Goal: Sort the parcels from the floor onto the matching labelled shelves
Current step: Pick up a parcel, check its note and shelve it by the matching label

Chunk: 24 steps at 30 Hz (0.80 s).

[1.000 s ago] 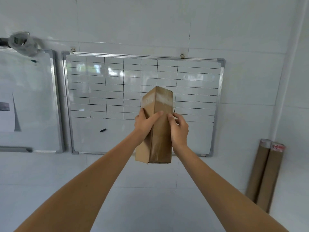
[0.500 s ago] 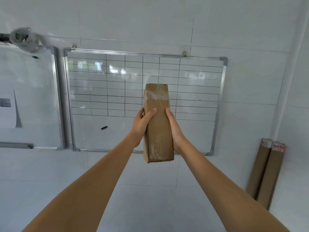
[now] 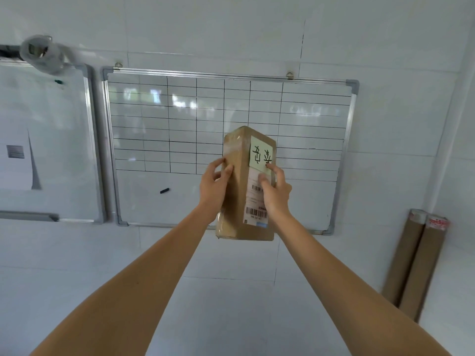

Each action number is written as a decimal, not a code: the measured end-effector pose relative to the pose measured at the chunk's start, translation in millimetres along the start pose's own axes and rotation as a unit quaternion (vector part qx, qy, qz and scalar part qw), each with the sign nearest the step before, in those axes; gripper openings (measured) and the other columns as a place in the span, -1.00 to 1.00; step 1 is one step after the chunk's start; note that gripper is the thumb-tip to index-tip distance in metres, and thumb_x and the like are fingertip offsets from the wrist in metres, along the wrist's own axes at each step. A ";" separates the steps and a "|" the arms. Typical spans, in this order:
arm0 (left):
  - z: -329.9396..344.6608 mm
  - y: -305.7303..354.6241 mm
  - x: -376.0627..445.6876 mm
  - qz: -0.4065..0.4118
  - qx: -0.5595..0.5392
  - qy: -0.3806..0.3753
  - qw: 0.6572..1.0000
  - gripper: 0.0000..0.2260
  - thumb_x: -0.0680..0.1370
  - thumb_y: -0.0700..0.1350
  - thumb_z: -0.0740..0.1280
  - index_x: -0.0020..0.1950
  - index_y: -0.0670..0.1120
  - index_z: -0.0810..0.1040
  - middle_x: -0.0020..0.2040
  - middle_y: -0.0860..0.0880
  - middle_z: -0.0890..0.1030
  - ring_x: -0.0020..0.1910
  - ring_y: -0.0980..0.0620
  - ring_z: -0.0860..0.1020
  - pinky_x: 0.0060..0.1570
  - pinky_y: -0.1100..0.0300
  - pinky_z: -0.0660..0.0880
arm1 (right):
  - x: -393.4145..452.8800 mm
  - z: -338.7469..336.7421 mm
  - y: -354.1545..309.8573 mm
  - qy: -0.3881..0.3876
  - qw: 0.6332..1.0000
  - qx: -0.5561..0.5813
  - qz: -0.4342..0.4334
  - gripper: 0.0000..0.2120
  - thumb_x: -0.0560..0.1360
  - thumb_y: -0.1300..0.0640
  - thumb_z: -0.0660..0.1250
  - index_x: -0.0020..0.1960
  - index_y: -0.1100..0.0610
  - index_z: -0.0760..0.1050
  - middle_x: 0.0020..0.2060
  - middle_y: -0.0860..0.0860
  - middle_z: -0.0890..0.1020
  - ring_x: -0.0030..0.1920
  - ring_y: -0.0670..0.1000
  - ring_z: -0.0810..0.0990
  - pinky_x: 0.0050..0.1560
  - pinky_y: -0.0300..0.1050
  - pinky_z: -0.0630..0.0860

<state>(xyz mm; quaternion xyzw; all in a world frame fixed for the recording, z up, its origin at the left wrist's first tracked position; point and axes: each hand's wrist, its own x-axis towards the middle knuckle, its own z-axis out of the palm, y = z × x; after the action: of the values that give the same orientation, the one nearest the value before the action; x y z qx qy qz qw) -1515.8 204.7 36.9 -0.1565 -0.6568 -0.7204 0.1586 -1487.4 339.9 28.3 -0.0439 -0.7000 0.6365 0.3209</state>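
I hold a tall brown cardboard parcel upright at arm's length in front of a gridded whiteboard. My left hand grips its left side, fingers curled over the taped face. My right hand grips its right face, fingers lying across a white shipping label with barcodes. A pale green note with handwritten black characters is stuck near the top of that face. No shelves are in sight.
The gridded whiteboard hangs on the white tiled wall, with a small black marker piece on it. A second whiteboard with a paper sheet hangs at left. Two cardboard tubes lean in the right corner.
The parcel has been turned in my hands, so the face with the shipping label and green note now shows. My right hand shifted onto that labelled face.
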 end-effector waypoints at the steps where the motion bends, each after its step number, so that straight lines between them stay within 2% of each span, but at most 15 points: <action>1: 3.6 1.0 -2.4 -0.014 -0.010 -0.017 1.000 -0.47 0.54 0.17 0.37 0.48 0.08 0.38 0.27 -0.09 0.61 0.22 -0.08 0.59 0.22 -0.01 0.54 | -1.5 2.0 0.2 0.011 1.000 -0.004 -0.022 -0.65 0.63 0.02 0.32 0.41 -0.07 0.43 0.25 0.11 0.34 0.32 0.15 0.40 0.37 -0.04 0.43; 3: 9.0 1.5 -5.1 -0.040 -0.029 -0.041 0.998 -0.26 0.43 0.25 0.43 0.53 0.05 0.28 0.32 -0.09 0.58 0.20 -0.10 0.62 0.22 -0.08 0.56 | -4.7 3.9 -1.4 0.020 0.998 -0.005 -0.053 -0.63 0.61 0.00 0.37 0.39 -0.05 0.44 0.18 0.07 0.29 0.24 0.07 0.35 0.13 -0.29 0.39; 4: 9.9 1.1 -5.1 -0.047 -0.038 -0.047 0.997 -0.24 0.40 0.22 0.46 0.52 0.04 0.25 0.28 -0.11 0.60 0.13 -0.09 0.65 0.14 -0.05 0.61 | -5.8 2.8 -1.4 0.022 0.997 -0.007 -0.069 -0.63 0.59 0.00 0.40 0.37 -0.06 0.44 0.18 0.06 0.30 0.22 0.05 0.37 0.06 -0.34 0.40; 5: 9.1 0.9 -4.5 -0.055 -0.050 -0.047 0.996 -0.28 0.42 0.16 0.47 0.49 0.04 0.25 0.22 -0.13 0.63 0.05 -0.08 0.68 0.02 0.01 0.65 | -5.9 0.3 -1.1 0.024 0.996 -0.005 -0.083 -0.61 0.57 -0.02 0.43 0.35 -0.08 0.41 0.19 0.06 0.34 0.21 0.05 0.44 0.06 -0.30 0.48; 7: 4.9 -0.3 -3.4 -0.060 -0.071 -0.040 0.995 -0.41 0.49 0.05 0.45 0.44 0.02 0.29 0.13 -0.18 0.66 -0.07 -0.07 0.70 -0.18 0.11 0.66 | -3.5 -7.7 -1.3 0.012 0.997 0.020 -0.075 -0.51 0.54 -0.05 0.46 0.36 -0.09 0.31 0.15 0.08 0.48 0.16 0.13 0.61 0.12 -0.06 0.64; 8: 3.4 -1.2 -3.4 -0.061 -0.084 -0.039 0.994 -0.45 0.52 0.02 0.44 0.43 0.00 0.30 0.11 -0.20 0.66 -0.06 -0.10 0.70 -0.17 0.09 0.66 | -0.8 -12.2 -1.6 -0.004 0.998 0.041 -0.045 -0.46 0.55 -0.09 0.45 0.40 -0.06 0.26 0.09 0.08 0.56 0.11 0.15 0.68 0.08 0.00 0.67; 10: 3.5 -3.4 -5.0 -0.069 -0.110 -0.046 0.990 -0.49 0.54 -0.01 0.42 0.43 -0.01 0.31 0.10 -0.20 0.67 -0.03 -0.13 0.70 -0.07 0.00 0.67 | 3.8 -19.7 -3.4 -0.043 0.995 0.084 0.034 -0.41 0.57 -0.17 0.39 0.45 0.07 0.28 0.00 0.07 0.67 -0.01 0.09 0.73 -0.07 -0.06 0.68; 11: 4.6 -4.5 -5.8 -0.072 -0.115 -0.049 0.989 -0.50 0.54 -0.01 0.41 0.43 -0.01 0.32 0.10 -0.19 0.68 -0.02 -0.14 0.70 -0.03 -0.03 0.67 | 5.1 -21.6 -4.1 -0.063 0.991 0.097 0.067 -0.41 0.58 -0.20 0.36 0.44 0.13 0.33 0.01 0.08 0.70 -0.02 0.07 0.73 -0.07 -0.06 0.68; 14: 7.6 -8.0 -7.0 -0.073 -0.116 -0.058 0.989 -0.51 0.54 -0.01 0.41 0.42 0.00 0.34 0.06 -0.15 0.69 -0.07 -0.10 0.71 -0.04 -0.03 0.67 | 6.8 -22.1 1.9 -0.099 0.980 0.129 0.116 -0.41 0.58 -0.23 0.32 0.42 0.17 0.46 0.18 0.21 0.71 0.18 0.24 0.71 0.27 0.22 0.61; 15: 7.3 -8.6 -6.9 -0.071 -0.113 -0.061 0.989 -0.52 0.54 -0.01 0.41 0.42 0.00 0.35 0.04 -0.14 0.70 -0.09 -0.08 0.71 -0.05 -0.01 0.67 | 5.8 -22.3 3.7 -0.106 0.977 0.137 0.124 -0.43 0.58 -0.23 0.31 0.41 0.16 0.49 0.19 0.22 0.71 0.22 0.27 0.69 0.32 0.27 0.58; 19: -1.3 -9.3 -4.6 -0.094 -0.087 -0.091 0.988 -0.52 0.54 0.00 0.41 0.42 -0.07 0.41 0.07 -0.15 0.71 -0.02 -0.12 0.71 0.00 -0.03 0.66 | 8.3 -29.0 6.8 -0.137 0.972 0.137 0.133 -0.51 0.58 -0.24 0.30 0.32 0.08 0.60 0.16 0.16 0.74 0.23 0.26 0.68 0.33 0.22 0.57; 21: -9.3 -8.3 -3.7 -0.108 -0.067 -0.139 0.982 -0.56 0.55 0.01 0.40 0.39 -0.10 0.46 0.05 -0.14 0.72 -0.07 -0.10 0.72 -0.13 0.04 0.66 | 12.7 -35.6 3.3 -0.137 0.971 0.133 0.141 -0.49 0.54 -0.28 0.33 0.28 0.07 0.62 0.14 0.14 0.74 0.16 0.19 0.70 0.22 0.11 0.64; 24: -17.8 -5.3 -3.7 -0.122 -0.022 -0.206 0.971 -0.62 0.56 0.04 0.37 0.32 -0.10 0.52 -0.11 -0.07 0.74 -0.24 -0.02 0.71 -0.34 0.19 0.61 | 23.3 -46.9 -3.6 -0.138 0.970 0.126 0.157 -0.59 0.49 -0.26 0.41 0.09 0.06 0.65 -0.11 0.06 0.74 -0.15 0.05 0.71 -0.18 -0.09 0.66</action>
<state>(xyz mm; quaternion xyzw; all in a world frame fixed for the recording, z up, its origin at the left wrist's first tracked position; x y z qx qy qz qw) -1515.1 187.5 29.0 -0.2239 -0.6734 -0.7008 -0.0727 -1480.9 390.7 40.0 -0.0242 -0.6359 0.7620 0.1200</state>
